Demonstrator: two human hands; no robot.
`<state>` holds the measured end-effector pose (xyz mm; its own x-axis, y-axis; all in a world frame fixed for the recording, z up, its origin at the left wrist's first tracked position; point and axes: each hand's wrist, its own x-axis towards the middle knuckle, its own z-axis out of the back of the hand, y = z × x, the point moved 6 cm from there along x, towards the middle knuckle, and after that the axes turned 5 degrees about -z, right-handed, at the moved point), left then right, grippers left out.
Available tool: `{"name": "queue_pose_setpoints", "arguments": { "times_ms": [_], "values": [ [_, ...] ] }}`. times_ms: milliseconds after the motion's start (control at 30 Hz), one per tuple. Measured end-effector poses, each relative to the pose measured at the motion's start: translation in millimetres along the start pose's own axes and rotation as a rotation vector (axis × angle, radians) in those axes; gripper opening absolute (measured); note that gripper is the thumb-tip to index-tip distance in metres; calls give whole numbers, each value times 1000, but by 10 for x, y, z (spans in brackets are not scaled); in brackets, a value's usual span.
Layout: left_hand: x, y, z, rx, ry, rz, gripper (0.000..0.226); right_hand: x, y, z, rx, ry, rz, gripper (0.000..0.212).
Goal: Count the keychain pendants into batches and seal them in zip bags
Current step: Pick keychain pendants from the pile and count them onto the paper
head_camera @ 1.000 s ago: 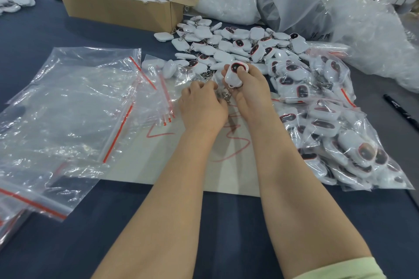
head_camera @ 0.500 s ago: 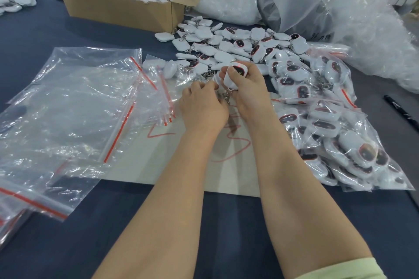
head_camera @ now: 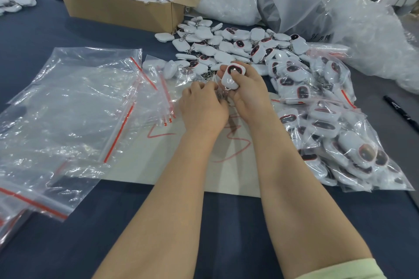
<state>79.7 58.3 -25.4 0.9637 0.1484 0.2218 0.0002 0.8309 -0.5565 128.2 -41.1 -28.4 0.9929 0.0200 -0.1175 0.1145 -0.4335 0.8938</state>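
My right hand (head_camera: 248, 95) holds a white keychain pendant (head_camera: 233, 76) with a dark red-rimmed oval, thumb pressed on its face. My left hand (head_camera: 201, 106) sits right beside it, fingers curled around something small and clear, probably a little zip bag or the chain; I cannot tell which. Behind both hands lies a loose pile of white pendants (head_camera: 226, 45). Filled zip bags of pendants (head_camera: 328, 127) are stacked at the right. Empty zip bags (head_camera: 74, 106) with red strips are spread at the left.
A cardboard box (head_camera: 120, 8) of pendants with a red sign stands at the back left. Big clear plastic sacks (head_camera: 317, 7) fill the back right. A black pen (head_camera: 401, 113) lies at the far right. A pale sheet with red marks (head_camera: 172, 152) lies under my wrists.
My right hand has turned the pendant and drawn it slightly toward me, so its face shows more fully. My left hand has stayed almost where it was.
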Motion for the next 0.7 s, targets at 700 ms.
{"name": "queue_pose_setpoints", "arguments": {
  "times_ms": [700],
  "values": [
    [-6, -8, 7, 2, 14, 8, 36, -54, 30, -21, -63, -11, 30, 20]
  ]
}}
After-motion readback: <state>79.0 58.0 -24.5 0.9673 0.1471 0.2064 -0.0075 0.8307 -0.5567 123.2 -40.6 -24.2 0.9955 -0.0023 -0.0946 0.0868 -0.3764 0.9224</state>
